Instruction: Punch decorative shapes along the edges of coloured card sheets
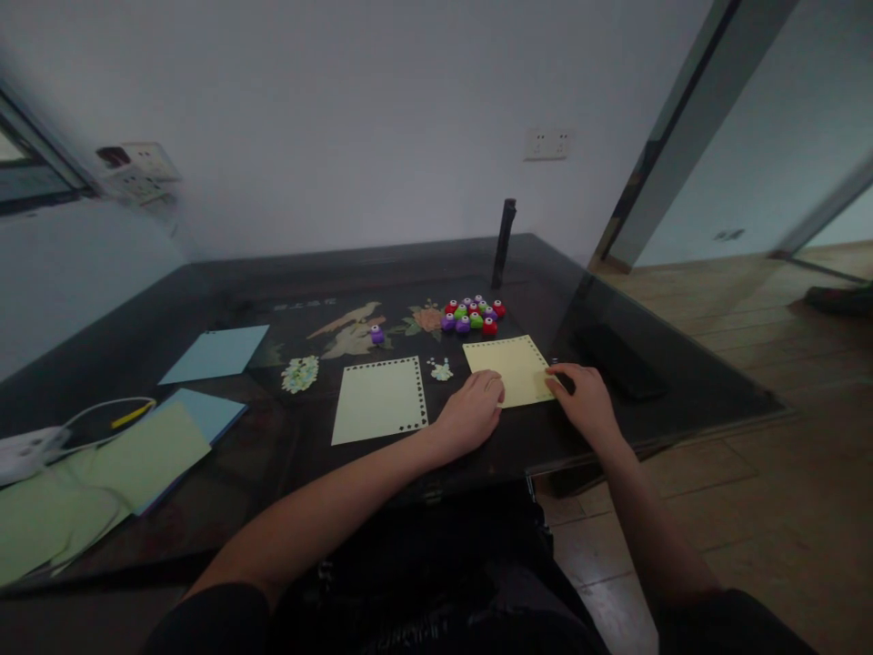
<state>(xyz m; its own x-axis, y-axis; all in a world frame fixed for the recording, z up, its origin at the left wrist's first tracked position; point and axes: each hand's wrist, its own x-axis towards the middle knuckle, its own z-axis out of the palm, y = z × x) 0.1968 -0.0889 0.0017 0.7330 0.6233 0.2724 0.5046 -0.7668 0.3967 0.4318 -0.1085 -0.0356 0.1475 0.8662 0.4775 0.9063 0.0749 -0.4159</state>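
A pale yellow sheet of paper point(515, 364) lies on the dark table, with small punched shapes along its far, right and near edges. My left hand point(474, 411) rests on its near left corner, fingers lying over the paper. At the sheet's right edge, my right hand point(585, 400) has thumb and index finger drawn together on the paper. To the left is a pale green sheet point(380, 398), punched along its top, right and lower right edges. Between the two sheets sits a little pile of paper cut-outs point(442, 370).
Several red, green and purple craft punches point(473, 314) cluster behind the sheets. One purple punch point(377, 334) stands apart. More cut-outs point(300, 374), a blue sheet point(216, 353), green sheets point(146, 459) and a white power strip point(27, 455) occupy the left. A black post point(503, 244) rises behind.
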